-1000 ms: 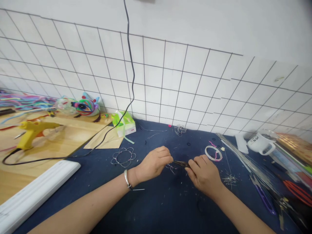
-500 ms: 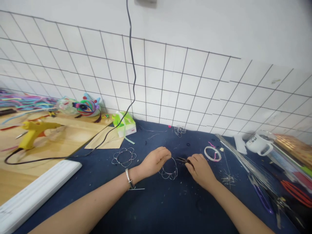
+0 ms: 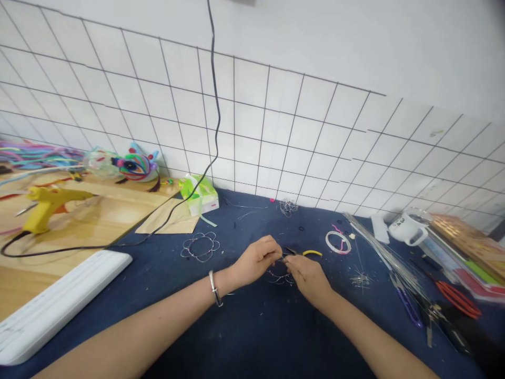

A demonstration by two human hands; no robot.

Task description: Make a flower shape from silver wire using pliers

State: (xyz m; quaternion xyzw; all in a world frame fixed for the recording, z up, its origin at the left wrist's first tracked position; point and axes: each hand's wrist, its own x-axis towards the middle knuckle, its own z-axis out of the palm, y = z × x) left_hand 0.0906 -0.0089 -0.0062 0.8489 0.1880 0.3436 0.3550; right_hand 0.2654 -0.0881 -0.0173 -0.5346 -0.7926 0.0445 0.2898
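Wire loop (image 3: 281,277): held at twelve o'clock
Left hand (image 3: 258,259): tightly pinched onto it
Right hand (image 3: 310,276): fingertips pinched there too

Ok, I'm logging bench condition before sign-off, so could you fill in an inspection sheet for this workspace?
Surface: dark blue tabletop, small bits scattered on it.
Work items: wire piece at the fingertips; yellow-handled pliers just beyond the right hand.
Clutter: tangled wire near the wall, white ring, wire clippings.
Left hand: fingers pinching the wire piece.
Right hand: fingertips at the wire piece; grip partly hidden.
Cables: black cable crosses the brown paper to the yellow glue gun.
Surroundings: white wall with dark grid lines.
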